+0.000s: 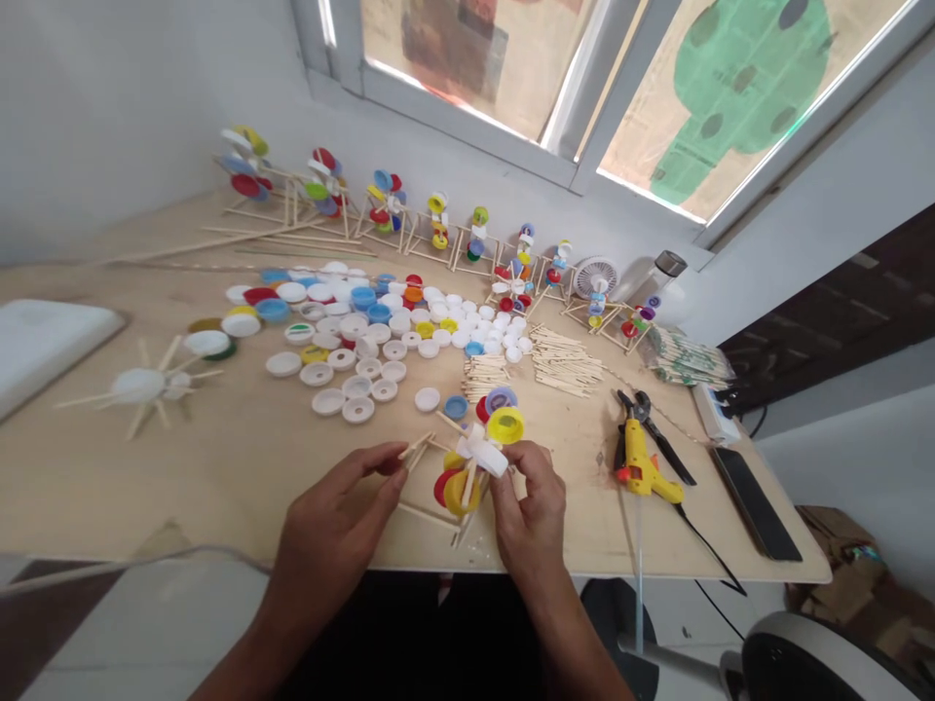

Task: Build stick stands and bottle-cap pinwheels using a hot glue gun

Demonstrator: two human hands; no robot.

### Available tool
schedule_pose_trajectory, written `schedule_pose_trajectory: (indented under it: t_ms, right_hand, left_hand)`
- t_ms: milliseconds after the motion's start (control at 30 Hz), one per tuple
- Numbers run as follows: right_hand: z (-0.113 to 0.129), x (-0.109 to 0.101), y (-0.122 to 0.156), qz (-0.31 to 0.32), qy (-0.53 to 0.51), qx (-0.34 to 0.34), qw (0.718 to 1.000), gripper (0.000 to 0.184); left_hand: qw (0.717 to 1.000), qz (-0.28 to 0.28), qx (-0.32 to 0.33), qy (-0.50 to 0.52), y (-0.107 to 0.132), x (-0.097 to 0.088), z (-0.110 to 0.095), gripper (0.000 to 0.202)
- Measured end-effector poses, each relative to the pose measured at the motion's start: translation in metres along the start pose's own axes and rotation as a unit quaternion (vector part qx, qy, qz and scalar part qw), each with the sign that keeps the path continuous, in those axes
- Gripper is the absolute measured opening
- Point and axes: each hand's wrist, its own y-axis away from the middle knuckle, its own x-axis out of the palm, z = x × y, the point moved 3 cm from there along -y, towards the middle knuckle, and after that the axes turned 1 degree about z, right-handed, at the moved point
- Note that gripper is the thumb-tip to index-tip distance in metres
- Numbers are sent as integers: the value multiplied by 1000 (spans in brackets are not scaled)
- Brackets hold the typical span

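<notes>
Head view: bottle-cap pinwheel sits near the front table edge, between both hands, hub white, caps yellow and red on stick spokes. Right hand is nearer, just right of it, fingers narrow, pinching the white hub from the side. Left hand comes in from the left, fingertips closed on a stick that runs left to right toward the hub. Both forearms rise from the bottom edge, palms down. Glue gun lies right of the hands, apart. Loose caps spread beyond.
</notes>
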Motion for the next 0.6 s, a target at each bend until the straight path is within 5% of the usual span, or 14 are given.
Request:
schedule_pose_trajectory:
  t_ms: [600]
  right_hand:
    - [16, 7, 2, 67, 110, -117, 985, 20]
  left_hand:
    - [1000, -12, -14, 3, 0, 5, 3, 26]
